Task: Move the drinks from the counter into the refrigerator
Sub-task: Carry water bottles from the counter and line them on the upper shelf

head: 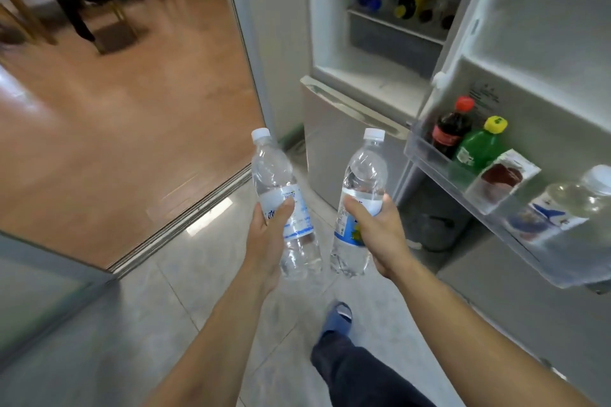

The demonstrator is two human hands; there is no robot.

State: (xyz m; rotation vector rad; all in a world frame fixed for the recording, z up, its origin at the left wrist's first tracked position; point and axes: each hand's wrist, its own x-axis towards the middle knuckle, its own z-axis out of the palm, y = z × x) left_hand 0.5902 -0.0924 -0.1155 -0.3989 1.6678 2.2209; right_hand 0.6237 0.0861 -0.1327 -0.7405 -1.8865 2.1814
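I hold two clear water bottles, one per hand, above the tiled floor [185, 291], in front of the open fridge [373, 76]. My left hand [267, 241] has its fingers curled round the left bottle [284, 195] at the label, thumb across the front, cap tilted toward 11 o'clock. My right hand [380, 235] grips the right bottle [358, 201] the same way, cap leaning toward 1 o'clock. The two bottle bases sit near each other, not touching. The fridge interior is at 1 o'clock, with blurred bottles on its shelf [406, 3]. The open door [542, 43] is at 3 o'clock; its rack [429, 155] holds a cola [451, 129], a green bottle [479, 149], a carton [502, 178] and a clear bottle [568, 205]. One slippered foot [337, 319] is at 6 o'clock.
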